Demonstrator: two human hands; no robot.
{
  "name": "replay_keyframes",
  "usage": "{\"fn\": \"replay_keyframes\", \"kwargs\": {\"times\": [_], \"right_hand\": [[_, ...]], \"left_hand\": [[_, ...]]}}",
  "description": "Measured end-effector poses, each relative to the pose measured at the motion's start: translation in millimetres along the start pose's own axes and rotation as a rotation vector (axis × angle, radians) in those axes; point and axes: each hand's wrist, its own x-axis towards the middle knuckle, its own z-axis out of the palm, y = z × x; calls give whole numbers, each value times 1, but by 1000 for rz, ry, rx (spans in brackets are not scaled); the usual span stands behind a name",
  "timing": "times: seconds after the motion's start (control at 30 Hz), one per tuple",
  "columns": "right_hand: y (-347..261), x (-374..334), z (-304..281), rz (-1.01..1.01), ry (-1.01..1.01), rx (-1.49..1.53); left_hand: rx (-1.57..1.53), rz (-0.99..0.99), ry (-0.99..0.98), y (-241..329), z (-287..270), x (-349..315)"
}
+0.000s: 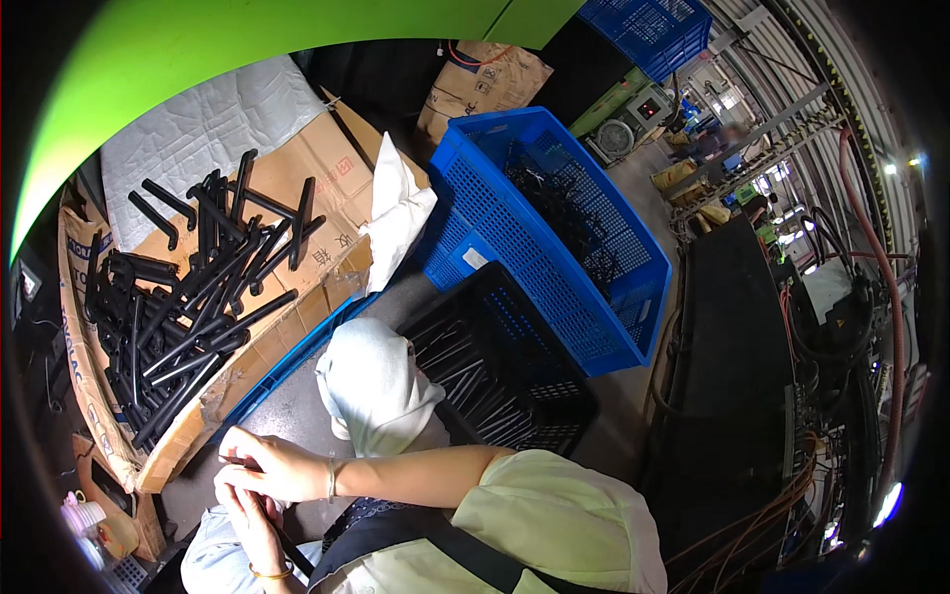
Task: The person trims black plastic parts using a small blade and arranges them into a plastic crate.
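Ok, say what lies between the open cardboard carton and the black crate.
In the head view: a blue plastic edge along the carton, grey floor, and the person's right knee in pale-blue trousers.

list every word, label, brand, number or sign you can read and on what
I don't copy wording, only place it:
Open brown cardboard box: dark characters and red mark on inner flap; large lettering on left wall
Brown cardboard sheet behind: printing, too small to read
White rectangular label on blue plastic crate: too small to read
Grey machine panel: red display, blurred
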Motion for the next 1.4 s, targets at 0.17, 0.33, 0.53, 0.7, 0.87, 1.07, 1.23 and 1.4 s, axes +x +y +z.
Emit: {"fn": "replay_keyframes", "kwargs": {"times": [0.17, 0.33, 0.53, 0.7, 0.87, 1.07, 1.23, 1.4], "right_hand": [[16, -14, -11, 66, -65, -318], [11, -19, -10, 41, -128, -330], [1, -22, -18, 121, -126, -372], [-20, -28, -35, 135, -84, -340], [-21, -29, -30, 90, -202, -382], [-20, -26, -27, 93, -262, -422], [-20, -25, -26, 73, -267, -443], [-21, -24, -27, 91, -284, -449]], "left_hand": [[-78, -153, 89, 7, 8, 4], [-317, -190, 59, -10, -6, 4], [-66, -44, 19, 12, 10, -7], [59, -46, -195, 23, 18, -12], [-66, -64, -210, 24, 11, -24], [-46, -63, -214, 23, 6, -22], [-1, -57, -195, 25, 5, -22], [22, -71, -194, 28, 5, -22]]}}
